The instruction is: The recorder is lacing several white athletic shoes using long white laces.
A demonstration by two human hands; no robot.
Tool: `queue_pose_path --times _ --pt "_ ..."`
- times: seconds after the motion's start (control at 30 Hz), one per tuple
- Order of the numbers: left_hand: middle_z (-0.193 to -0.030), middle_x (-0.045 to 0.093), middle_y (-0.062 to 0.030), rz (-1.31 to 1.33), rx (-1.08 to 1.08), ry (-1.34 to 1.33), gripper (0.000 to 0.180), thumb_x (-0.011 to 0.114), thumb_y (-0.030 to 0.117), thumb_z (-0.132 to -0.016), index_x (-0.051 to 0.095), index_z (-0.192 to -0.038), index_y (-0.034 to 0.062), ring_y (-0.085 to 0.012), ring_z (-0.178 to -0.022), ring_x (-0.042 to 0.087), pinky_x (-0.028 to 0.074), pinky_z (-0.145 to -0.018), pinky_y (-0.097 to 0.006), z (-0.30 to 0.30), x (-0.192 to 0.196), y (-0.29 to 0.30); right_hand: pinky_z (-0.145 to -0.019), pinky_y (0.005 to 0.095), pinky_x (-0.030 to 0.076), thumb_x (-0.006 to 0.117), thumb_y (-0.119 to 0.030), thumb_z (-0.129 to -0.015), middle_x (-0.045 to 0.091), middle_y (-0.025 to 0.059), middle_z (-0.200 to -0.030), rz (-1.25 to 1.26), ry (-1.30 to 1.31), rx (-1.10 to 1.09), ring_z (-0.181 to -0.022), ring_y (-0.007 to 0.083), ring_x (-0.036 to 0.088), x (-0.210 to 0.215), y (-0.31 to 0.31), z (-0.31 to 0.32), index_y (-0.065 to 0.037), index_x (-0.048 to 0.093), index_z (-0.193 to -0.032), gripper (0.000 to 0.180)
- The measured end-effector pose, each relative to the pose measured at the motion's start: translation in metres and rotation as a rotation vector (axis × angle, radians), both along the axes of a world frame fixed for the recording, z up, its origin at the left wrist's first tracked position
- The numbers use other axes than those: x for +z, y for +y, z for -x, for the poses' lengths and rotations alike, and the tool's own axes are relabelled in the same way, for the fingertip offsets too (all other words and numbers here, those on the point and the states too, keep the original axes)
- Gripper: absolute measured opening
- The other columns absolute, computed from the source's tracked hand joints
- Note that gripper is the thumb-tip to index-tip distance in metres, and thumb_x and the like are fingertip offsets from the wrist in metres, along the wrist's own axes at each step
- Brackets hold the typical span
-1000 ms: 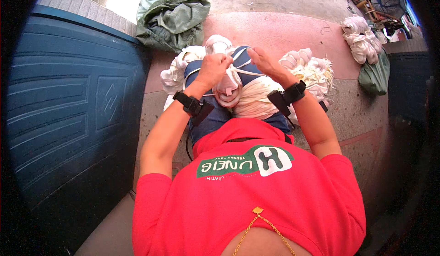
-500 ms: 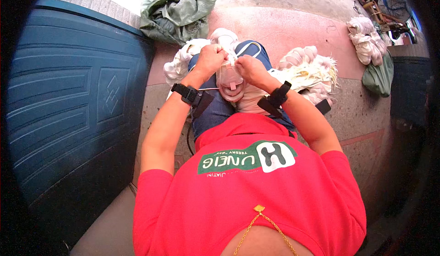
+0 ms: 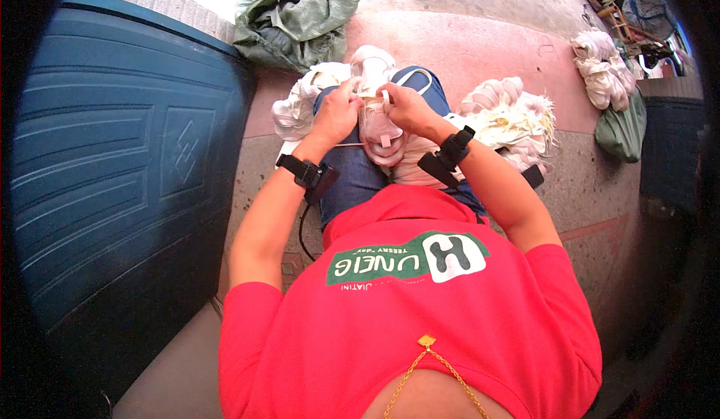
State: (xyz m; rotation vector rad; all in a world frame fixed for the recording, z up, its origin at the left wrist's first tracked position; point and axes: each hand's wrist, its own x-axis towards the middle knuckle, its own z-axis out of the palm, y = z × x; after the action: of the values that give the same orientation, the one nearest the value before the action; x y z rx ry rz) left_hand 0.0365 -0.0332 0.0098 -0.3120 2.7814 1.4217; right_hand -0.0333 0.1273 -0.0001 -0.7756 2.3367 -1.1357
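We have our left hand (image 3: 335, 113) and right hand (image 3: 410, 109) closed, their fingertips pinching a white lace (image 3: 386, 99) at the far part of a pale pink shoe (image 3: 379, 128). The shoe rests in the middle, on our blue jeans (image 3: 349, 181). More pale shoes (image 3: 294, 115) lie left of it, with a green sack (image 3: 296, 25) farther off.

Upper centre of the frame, the left grip (image 3: 337, 111) and right grip (image 3: 409, 110) pinch a white lace (image 3: 386, 99) over a pale shoe (image 3: 381, 125); a blue door (image 3: 112, 156) fills the left.
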Motion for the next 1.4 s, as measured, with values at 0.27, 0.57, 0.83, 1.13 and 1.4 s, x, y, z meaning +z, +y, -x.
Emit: queue_pose_path --times 0.27,0.57,0.83,1.13,1.4 --pt "-0.069 0.056 -0.0131 0.246 -0.141 0.160 0.046 0.057 0.005 -0.070 0.044 -0.114 0.0025 -0.0263 -0.067 0.055 0.044 -0.062 -0.037 -0.002 -0.002 0.015 -0.065 0.0380 0.045 0.056 -0.018 -0.074 0.059 0.0200 -0.078 0.075 -0.106 0.018 -0.076 0.0336 0.058 0.008 0.004 -0.002 -0.004 0.061 -0.089 0.021" --pt "-0.067 0.053 0.0007 -0.286 0.046 -0.548 0.035 0.057 0.003 -0.067 0.054 -0.102 -0.0026 -0.0062 -0.059 0.047 0.039 -0.053 -0.020 -0.094 0.012 -0.120 -0.071 0.0232 0.042 0.050 -0.019 -0.086 0.061 0.0045 -0.089 0.467 -0.401 -0.228 -0.080 0.0115 0.055 -0.002 0.036 0.006 0.001 0.057 -0.101 0.026" --pt "-0.065 0.056 -0.0052 -0.066 -0.004 -0.173 0.019 0.052 0.020 -0.078 0.059 -0.074 0.0028 -0.0123 -0.058 0.049 0.038 -0.053 -0.029 -0.038 -0.007 -0.099 -0.072 0.0246 0.039 0.046 -0.028 -0.088 0.061 0.0052 -0.093 0.560 -0.644 -0.297 -0.085 0.0107 0.055 0.025 0.048 0.002 -0.004 0.049 -0.113 0.035" --pt "-0.073 0.060 -0.0169 0.335 -0.479 -0.346 0.022 0.056 0.022 -0.073 0.062 -0.078 0.0010 -0.0264 -0.070 0.059 0.043 -0.059 -0.035 0.047 0.015 -0.027 -0.066 0.0188 0.037 0.047 -0.028 -0.088 0.058 -0.0003 -0.082 0.528 -0.700 -0.335 -0.076 0.0056 0.053 0.017 0.049 0.003 -0.009 0.048 -0.106 0.027" --pt "-0.059 0.055 -0.0075 1.000 -0.592 0.229 0.010 0.053 0.015 -0.066 0.053 -0.063 0.0061 -0.0238 -0.062 0.054 0.046 -0.051 -0.037 -0.009 0.032 0.021 -0.065 0.0227 0.036 0.049 -0.032 -0.085 0.060 0.0003 -0.078 0.576 -0.720 -0.383 -0.071 0.0064 0.051 0.016 0.050 0.002 -0.012 0.057 -0.083 0.022"
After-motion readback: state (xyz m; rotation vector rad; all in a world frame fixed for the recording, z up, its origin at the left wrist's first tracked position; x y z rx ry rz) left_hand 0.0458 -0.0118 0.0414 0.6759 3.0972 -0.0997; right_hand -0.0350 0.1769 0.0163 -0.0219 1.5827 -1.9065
